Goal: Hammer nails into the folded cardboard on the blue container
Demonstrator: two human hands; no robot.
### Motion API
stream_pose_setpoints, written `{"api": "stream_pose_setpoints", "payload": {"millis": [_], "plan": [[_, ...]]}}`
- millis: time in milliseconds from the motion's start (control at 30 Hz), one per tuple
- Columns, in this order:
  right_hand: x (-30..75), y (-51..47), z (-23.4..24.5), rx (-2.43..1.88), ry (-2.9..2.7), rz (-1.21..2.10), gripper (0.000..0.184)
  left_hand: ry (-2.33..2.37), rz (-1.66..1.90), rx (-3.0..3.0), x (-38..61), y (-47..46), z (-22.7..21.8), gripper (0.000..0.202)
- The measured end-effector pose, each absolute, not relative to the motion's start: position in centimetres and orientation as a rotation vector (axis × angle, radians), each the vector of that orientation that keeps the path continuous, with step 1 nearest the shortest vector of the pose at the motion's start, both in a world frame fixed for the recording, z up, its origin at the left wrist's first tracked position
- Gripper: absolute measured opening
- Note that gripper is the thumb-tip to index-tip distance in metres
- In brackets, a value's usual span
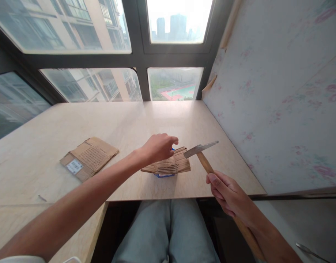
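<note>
My right hand [225, 191] is wrapped round the wooden handle of a hammer [204, 162]. The hammer's narrow metal head is raised just right of a stack of corrugated cardboard [181, 162]. That stack rests on a blue object [164, 175], mostly covered by the cardboard. Over the stack's back part, my left hand [161, 146] is closed with its fingers bent downward. What its fingers hold, if anything, is hidden behind the hand.
A folded cardboard piece [95, 155] with a white label lies on the left of the stone-like sill [124, 124]. A small nail-like metal piece [42, 198] is near the front left. Windows stand behind, a papered wall [280, 91] at right. A metal utensil [307, 250] lies lower right.
</note>
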State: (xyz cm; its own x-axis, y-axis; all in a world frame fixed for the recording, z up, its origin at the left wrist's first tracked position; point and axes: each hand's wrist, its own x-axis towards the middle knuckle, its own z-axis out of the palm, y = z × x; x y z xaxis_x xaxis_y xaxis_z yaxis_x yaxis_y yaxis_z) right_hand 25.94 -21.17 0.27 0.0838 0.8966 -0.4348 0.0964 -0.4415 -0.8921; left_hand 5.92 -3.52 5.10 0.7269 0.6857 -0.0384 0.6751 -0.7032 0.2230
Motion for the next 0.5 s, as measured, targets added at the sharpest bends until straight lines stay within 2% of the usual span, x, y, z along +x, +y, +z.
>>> {"api": "stream_pose_setpoints", "payload": {"millis": [500], "plan": [[25.86,-20.93,0.13,-1.649,-1.002,1.44,0.058,1.083,0.074,2.744,5.77,-3.58,4.66,0.033]]}}
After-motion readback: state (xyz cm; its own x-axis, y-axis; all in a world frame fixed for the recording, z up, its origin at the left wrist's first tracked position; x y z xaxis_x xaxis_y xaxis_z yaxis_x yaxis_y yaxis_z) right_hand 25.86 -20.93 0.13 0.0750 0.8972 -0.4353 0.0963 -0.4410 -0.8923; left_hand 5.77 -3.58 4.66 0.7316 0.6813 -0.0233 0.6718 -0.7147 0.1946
